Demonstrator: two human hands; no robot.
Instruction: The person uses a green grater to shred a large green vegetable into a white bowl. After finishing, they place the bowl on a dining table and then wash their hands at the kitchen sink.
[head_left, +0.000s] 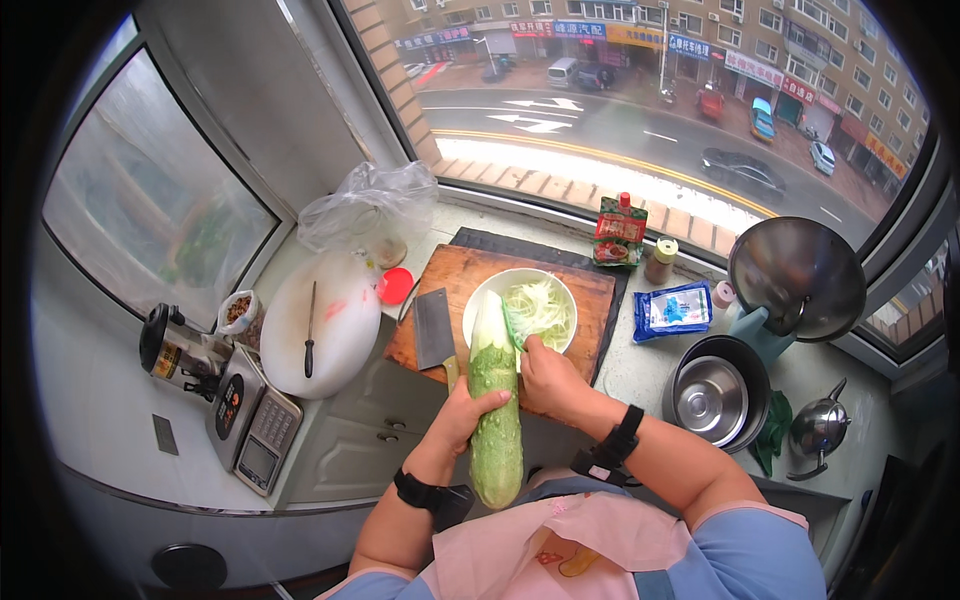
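My left hand (471, 411) grips a large green cucumber-like gourd (496, 450) around its middle. The gourd's far end is peeled pale and lies over the near left rim of a white bowl (572, 319). Pale green shreds (541, 304) fill part of the bowl. In my right hand (551, 379) is a green-handled peeler or shredder (513, 324), held against the right side of the peeled end. Under the bowl is a wooden cutting board (592, 289), with a cleaver (435, 330) lying at its left side.
Left stand a round white board (281, 330) bearing a sharpening steel (311, 330), a red lid (395, 286) and a digital scale (259, 424). Behind and right are a sauce pouch (619, 232), a spice jar (661, 261), a blue packet (673, 311), a wok (795, 277), nested pots (716, 397) and a metal kettle (817, 427).
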